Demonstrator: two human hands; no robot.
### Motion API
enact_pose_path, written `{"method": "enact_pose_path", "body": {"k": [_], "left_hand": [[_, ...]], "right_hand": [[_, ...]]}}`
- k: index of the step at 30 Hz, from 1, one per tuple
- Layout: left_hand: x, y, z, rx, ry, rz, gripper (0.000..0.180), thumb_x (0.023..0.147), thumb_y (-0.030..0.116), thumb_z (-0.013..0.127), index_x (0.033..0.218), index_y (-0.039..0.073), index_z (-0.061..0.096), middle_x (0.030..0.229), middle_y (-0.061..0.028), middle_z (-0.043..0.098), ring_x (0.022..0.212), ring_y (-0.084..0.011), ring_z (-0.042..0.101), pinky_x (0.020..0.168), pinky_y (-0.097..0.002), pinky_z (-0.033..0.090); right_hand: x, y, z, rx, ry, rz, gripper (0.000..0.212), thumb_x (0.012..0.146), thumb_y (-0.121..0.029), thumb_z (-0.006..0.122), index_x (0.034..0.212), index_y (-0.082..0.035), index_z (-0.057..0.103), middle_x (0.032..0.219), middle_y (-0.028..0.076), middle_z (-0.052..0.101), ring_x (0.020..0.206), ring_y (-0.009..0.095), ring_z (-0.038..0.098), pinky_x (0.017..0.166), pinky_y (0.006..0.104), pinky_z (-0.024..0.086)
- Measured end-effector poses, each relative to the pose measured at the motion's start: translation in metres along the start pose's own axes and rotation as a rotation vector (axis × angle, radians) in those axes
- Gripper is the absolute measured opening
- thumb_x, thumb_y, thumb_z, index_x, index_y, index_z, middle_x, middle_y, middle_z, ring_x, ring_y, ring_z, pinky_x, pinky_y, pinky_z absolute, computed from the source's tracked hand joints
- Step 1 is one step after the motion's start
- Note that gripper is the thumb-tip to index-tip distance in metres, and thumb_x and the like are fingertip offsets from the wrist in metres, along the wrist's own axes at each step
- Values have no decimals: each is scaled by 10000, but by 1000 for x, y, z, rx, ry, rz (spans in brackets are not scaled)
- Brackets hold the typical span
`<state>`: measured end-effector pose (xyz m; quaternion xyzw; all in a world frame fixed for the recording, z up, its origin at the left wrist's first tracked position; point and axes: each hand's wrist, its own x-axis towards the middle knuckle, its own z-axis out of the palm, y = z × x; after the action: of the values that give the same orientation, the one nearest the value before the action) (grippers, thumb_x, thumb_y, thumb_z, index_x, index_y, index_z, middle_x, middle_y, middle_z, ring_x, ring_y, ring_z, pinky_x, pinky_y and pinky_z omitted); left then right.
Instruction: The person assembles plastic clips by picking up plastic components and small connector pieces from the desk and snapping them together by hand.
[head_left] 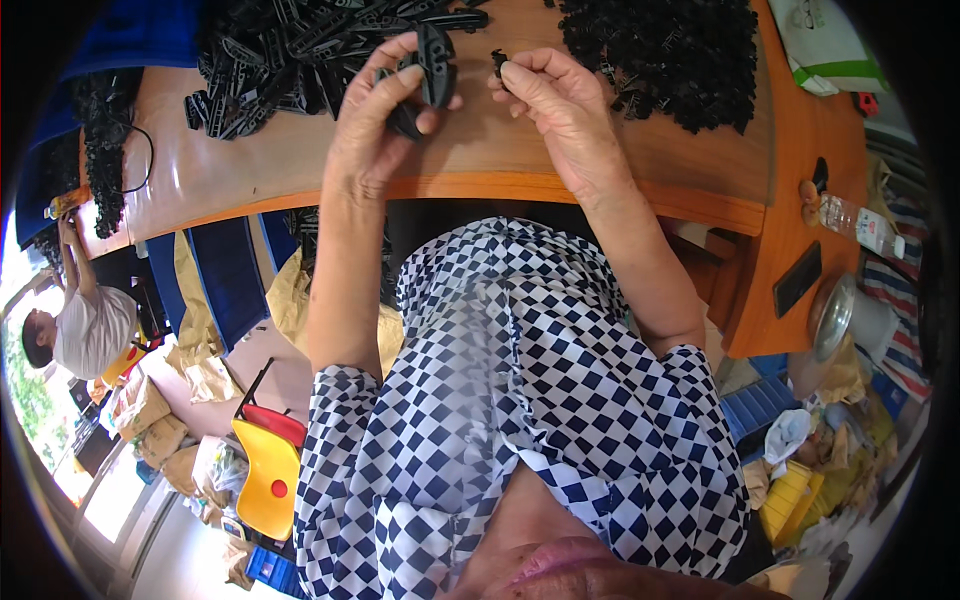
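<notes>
Above the table's near edge, my left hand [375, 110] is closed around a long black plastic part [436, 68] with rounded ends, held upright between thumb and fingers. A second dark piece [405, 120] shows under it in the same hand. To the right, my right hand [560, 100] pinches a small black plastic clip [499, 62] between thumb and forefinger. The two hands are apart, with a short gap between the clip and the long part. Exactly what kind of parts these are cannot be made out.
A heap of long black parts [280, 60] lies at the far left of the wooden table [480, 187], and a pile of small black pieces [670, 55] at the far right. A phone [797, 279] and plastic bottle [860, 226] sit rightward. Another person [90, 325] works at left.
</notes>
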<state>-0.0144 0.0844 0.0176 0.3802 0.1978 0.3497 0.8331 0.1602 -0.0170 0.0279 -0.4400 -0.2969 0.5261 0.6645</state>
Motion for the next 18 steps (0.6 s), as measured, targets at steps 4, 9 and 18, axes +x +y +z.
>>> {"method": "enact_pose_path", "body": {"k": [4,9,18], "left_hand": [[-11,-22,11,-151,-13,-20,492,862,110,622,1300,-14,435,992,-149,625,801,-278,665,482,-222,479],[-16,-35,11,-181,26,-25,480,859,69,606,1308,4,445,1024,-139,633,790,-230,655,475,-211,457],[-23,-36,16,-85,107,-9,432,863,-15,564,1281,57,485,1027,-90,640,767,-124,599,526,-207,465]], "right_hand": [[-3,2,10,73,0,-10,126,889,-155,664,949,-45,643,847,7,660,751,67,594,697,199,452],[-7,6,14,68,17,26,137,887,-111,651,951,8,630,842,36,643,743,86,563,701,221,458],[-13,9,18,60,54,75,155,883,-102,652,993,5,632,899,40,649,819,97,565,768,242,453]]}}
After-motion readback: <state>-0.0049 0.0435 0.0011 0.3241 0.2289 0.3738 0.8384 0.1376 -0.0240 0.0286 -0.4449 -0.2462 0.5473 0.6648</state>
